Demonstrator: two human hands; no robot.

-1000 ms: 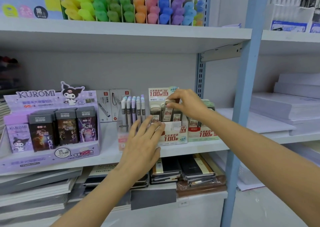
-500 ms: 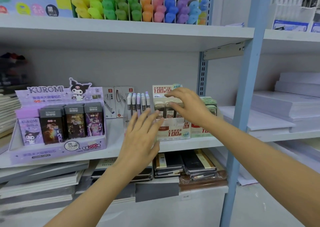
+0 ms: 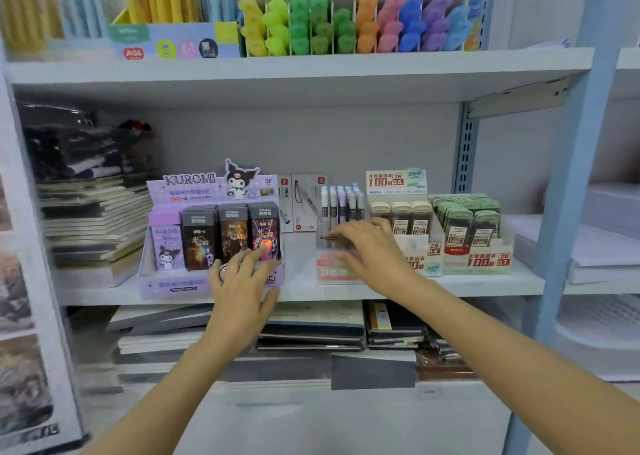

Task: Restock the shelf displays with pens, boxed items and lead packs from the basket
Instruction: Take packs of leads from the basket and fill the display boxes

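From the head camera, both hands have moved leftward along the middle shelf (image 3: 485,283) in the last second. The right hand (image 3: 375,252), which was at the beige lead packs (image 3: 401,217), now reaches in front of the clear pen stand (image 3: 332,271). Its fingers are stretched out and apart and hold nothing, though blur hides whether they touch the stand. The left hand (image 3: 242,291), which was in front of that stand, now lies with its fingers spread and straight over the front lip of the Kuromi display (image 3: 180,191), gripping nothing.

This suggests the beige lead packs are finished and the person is now straightening or checking the pens and the boxed leads. With both hands empty, the next stock must come from the basket, which is out of view.

- **Kuromi display:** four boxes show in its front row, one purple and three dark.
- **Pens (image 3: 341,205):** about five stand upright in the stand; blur makes the count uncertain.
- **Boxed items (image 3: 306,198):** two flat ones lean at the back, between the Kuromi display and the pens.
- **Beige lead packs:** three face front.
- **Green lead packs (image 3: 464,219):** they fill two columns, several deep.
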